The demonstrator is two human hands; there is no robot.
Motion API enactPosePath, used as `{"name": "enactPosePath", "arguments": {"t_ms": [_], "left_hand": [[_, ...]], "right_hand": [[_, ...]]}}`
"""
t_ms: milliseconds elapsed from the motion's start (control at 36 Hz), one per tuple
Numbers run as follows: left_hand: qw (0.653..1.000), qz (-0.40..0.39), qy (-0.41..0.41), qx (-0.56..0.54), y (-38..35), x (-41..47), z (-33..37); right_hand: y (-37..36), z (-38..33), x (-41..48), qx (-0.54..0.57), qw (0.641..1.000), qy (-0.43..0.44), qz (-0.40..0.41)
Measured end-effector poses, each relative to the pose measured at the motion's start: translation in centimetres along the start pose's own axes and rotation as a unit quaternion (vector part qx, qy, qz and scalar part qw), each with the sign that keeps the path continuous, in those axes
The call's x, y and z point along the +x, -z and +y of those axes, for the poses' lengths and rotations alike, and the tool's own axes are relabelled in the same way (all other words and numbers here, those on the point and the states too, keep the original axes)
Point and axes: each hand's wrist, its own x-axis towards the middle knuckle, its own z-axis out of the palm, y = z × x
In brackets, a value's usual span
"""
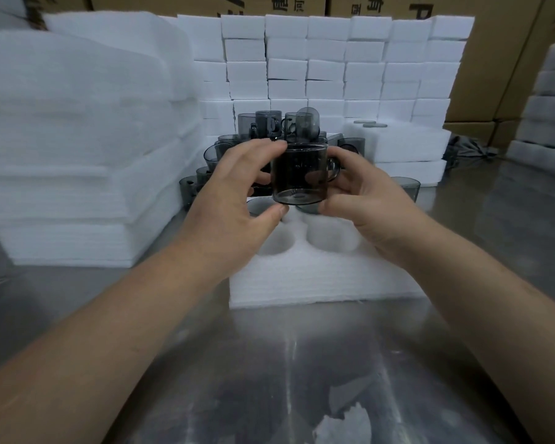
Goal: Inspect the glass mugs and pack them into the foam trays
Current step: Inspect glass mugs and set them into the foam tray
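Note:
A smoky grey glass mug (pixel 298 174) is held upright in the air between both hands, above the far end of a white foam tray (pixel 318 274). My left hand (pixel 237 193) grips it with fingers on the rim and thumb at the base. My right hand (pixel 362 193) grips the handle side, thumb under the base. The tray has round pockets; the two near ones look empty, and glass shows in the far ones behind the hands. A pile of more grey mugs (pixel 269 129) stands behind the held mug.
Foam sheets (pixel 77 155) are stacked high at the left. A wall of white foam blocks (pixel 334 65) stands at the back, with cardboard boxes (pixel 494 59) behind. A single mug (pixel 404 187) stands right of the tray. The steel table (pixel 285 363) carries a scrap of foam (pixel 343 421).

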Motion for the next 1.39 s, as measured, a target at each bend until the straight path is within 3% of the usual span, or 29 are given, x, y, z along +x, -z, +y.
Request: {"name": "enactPosePath", "arguments": {"t_ms": [222, 500, 834, 1111, 1389], "left_hand": [[1.000, -0.004, 0.003, -0.004, -0.1, 0.0, -0.1], [0.996, -0.075, 0.051, 0.006, 0.0, -0.2, 0.1], [0.983, -0.141, 0.106, -0.049, -0.1, -0.2, -0.4], [0.977, -0.162, 0.131, -0.053, -0.1, -0.1, -0.4], [0.971, -0.169, 0.154, -0.062, 0.0, -0.2, -0.2]], "right_hand": [[0.0, -0.1, 0.0, 0.015, 0.999, 0.020, 0.034], [0.2, 0.4, 0.1, 0.008, 0.993, 0.051, 0.104], [3.8, -0.1, 0.9, -0.066, 0.951, -0.007, 0.301], [4.3, 0.7, 1.0, -0.215, 0.935, -0.042, 0.279], [5.5, 0.6, 0.9, -0.241, 0.933, -0.086, 0.254]]}}
